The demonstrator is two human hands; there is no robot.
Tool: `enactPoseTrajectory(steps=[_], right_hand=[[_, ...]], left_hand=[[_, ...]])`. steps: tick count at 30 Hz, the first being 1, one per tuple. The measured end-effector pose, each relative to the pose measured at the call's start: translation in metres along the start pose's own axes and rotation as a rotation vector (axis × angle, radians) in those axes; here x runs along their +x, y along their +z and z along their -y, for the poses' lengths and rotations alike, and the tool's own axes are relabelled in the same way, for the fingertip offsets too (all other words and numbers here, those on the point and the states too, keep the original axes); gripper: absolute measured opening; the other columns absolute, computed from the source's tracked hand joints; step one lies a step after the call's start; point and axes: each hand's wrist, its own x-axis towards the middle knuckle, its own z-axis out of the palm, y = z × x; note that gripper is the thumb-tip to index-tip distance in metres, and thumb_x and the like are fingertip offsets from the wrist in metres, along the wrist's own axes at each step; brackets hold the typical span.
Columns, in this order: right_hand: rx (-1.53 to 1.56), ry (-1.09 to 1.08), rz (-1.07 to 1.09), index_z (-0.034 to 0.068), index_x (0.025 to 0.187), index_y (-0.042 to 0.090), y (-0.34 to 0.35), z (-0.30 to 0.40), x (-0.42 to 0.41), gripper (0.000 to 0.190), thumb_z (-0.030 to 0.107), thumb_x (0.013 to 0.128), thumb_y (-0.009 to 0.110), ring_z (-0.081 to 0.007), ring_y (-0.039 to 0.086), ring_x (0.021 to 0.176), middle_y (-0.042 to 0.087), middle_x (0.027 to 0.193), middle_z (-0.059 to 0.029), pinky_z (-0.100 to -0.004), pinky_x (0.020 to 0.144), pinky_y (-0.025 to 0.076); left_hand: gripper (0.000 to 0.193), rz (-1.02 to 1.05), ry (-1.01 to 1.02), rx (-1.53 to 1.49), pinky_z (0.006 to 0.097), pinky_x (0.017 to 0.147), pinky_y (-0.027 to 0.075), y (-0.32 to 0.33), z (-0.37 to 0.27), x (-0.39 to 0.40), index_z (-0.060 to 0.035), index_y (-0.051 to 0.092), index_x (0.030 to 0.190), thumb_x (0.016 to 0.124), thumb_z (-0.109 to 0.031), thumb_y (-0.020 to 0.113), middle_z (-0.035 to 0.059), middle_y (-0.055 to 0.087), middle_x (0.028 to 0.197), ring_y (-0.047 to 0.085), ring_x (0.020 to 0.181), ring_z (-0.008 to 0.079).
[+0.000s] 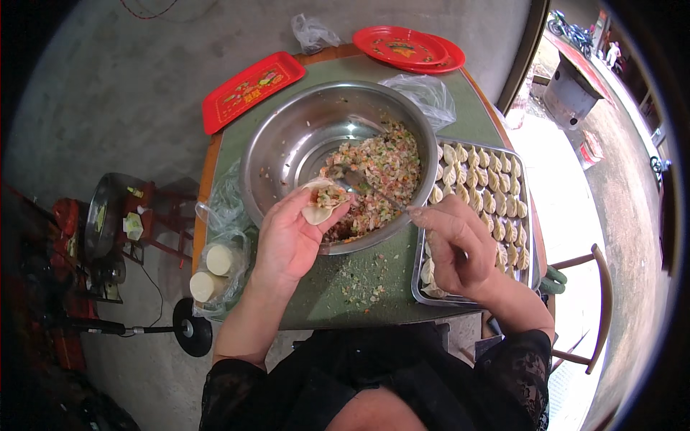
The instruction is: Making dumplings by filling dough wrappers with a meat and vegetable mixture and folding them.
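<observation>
My left hand [291,234] holds a round dough wrapper [318,214] with a mound of chopped filling on it, over the near left part of a large stainless steel bowl [280,126]. The fingers of my right hand [455,240] grip the handle of a metal spoon [372,186], whose head is in the bowl near the wrapper. Chopped meat and vegetable filling [385,161] lies heaped on the bowl's right side. Right of the bowl, partly under my right hand, a metal tray [525,188] carries rows of pleated dumplings [488,202].
Two stacks of round wrappers [220,260] stand in a plastic bag at the table's left edge. A red rectangular tray [253,91] and red round trays [401,46] lie at the far side. A clear plastic bag [423,99] is behind the bowl. Filling crumbs [369,288] dot the green tabletop.
</observation>
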Motion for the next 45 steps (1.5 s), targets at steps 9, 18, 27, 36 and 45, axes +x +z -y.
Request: enactPoseTrajectory(steps=[9, 18, 27, 36, 45], right_hand=[[-0.071, -0.131, 0.039, -0.007, 0.106, 0.058, 0.008, -0.010, -0.001, 0.035, -0.015, 0.072, 0.058, -0.0284, 0.060, 0.068, 0.064, 0.096, -0.0214, -0.0348, 0.059, 0.049], [-0.080, -0.129, 0.079, -0.008, 0.104, 0.057, 0.010, -0.015, -0.002, 0.034, -0.015, 0.071, 0.059, -0.0277, 0.059, 0.066, 0.065, 0.095, -0.0212, -0.0344, 0.056, 0.048], [-0.074, -0.162, 0.072, -0.007, 0.103, 0.058, 0.011, -0.008, -0.006, 0.034, -0.013, 0.070, 0.062, -0.0285, 0.058, 0.066, 0.064, 0.092, -0.0203, -0.0351, 0.055, 0.047], [-0.380, -0.129, 0.316, 0.000, 0.107, 0.058, -0.010, -0.055, 0.000, 0.035, 0.003, 0.073, 0.060, -0.0275, 0.057, 0.085, 0.058, 0.092, -0.0111, -0.0373, 0.071, 0.050], [-0.436, -0.158, 0.573, 0.001, 0.108, 0.059, -0.028, -0.052, -0.007, 0.036, 0.020, 0.078, 0.063, -0.0288, 0.054, 0.096, 0.057, 0.101, -0.0119, -0.0368, 0.081, 0.049]], left_hand=[[0.029, 0.006, -0.028, 0.023, 0.0522, 0.104, 0.046, 0.012, 0.000, 0.000, 0.0104, 0.053, 0.118, 0.097, -0.007, 0.044, 0.0215, 0.060, 0.121, 0.057, 0.116, 0.0400], [0.027, 0.015, -0.031, 0.028, 0.0519, 0.104, 0.046, 0.015, 0.001, 0.000, 0.0102, 0.054, 0.116, 0.097, -0.007, 0.044, 0.0211, 0.060, 0.120, 0.055, 0.117, 0.0422], [0.026, 0.015, -0.002, 0.010, 0.0524, 0.104, 0.046, 0.010, 0.003, 0.002, 0.0120, 0.053, 0.114, 0.097, -0.005, 0.044, 0.0212, 0.058, 0.122, 0.057, 0.116, 0.0367], [0.033, 0.071, -0.129, -0.059, 0.0530, 0.108, 0.041, 0.017, -0.010, -0.015, 0.0138, 0.050, 0.118, 0.095, -0.008, 0.044, 0.0240, 0.057, 0.123, 0.052, 0.121, 0.0440], [0.046, 0.237, -0.176, 0.148, 0.0478, 0.106, 0.043, 0.014, -0.013, -0.076, 0.0130, 0.039, 0.133, 0.091, -0.004, 0.047, 0.0289, 0.054, 0.127, 0.053, 0.121, 0.0440]])
